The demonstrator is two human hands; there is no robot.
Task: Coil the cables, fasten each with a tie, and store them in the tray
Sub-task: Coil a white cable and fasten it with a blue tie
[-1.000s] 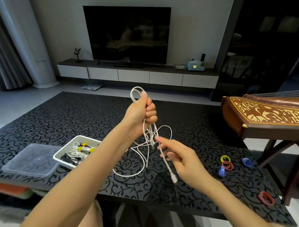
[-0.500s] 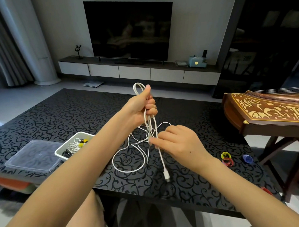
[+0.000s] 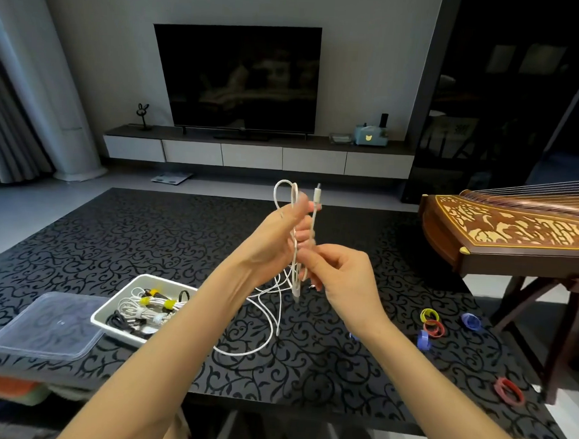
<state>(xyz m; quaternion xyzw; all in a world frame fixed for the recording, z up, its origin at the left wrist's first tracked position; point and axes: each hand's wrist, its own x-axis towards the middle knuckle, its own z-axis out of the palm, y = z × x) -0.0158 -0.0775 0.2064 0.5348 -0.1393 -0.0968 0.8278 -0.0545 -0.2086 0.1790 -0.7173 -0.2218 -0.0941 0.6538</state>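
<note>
Gripped in the left hand (image 3: 274,238), fingers curled round folded loops of white cable (image 3: 279,318), raised above the table, right of and beyond the tray (image 3: 114,331).

Head view, the only one. Pinched between thumb and fingers of the right hand (image 3: 342,281), just below the left hand: one strand of the same cable, pressed against the bundle.

Changed within the last second: free end, a moment ago dangling from the right hand toward the table, now swung up alongside the bundle, connector (image 3: 317,195) pointing upward beside the left fingertips. Unchanged: top loop poking above the left fist.

Likely meaning for the task: one more fold added, coil gathering but unfinished. Several loose strands hanging down, lowest curve resting on the table just right of the tray. No tie on this cable yet.

Coloured ties (image 3: 433,327) lying well right of the tray, apart from both hands. Inside the tray: other bundles, white and black, some banded yellow. Just left of the tray: clear lid (image 3: 44,324).
</note>
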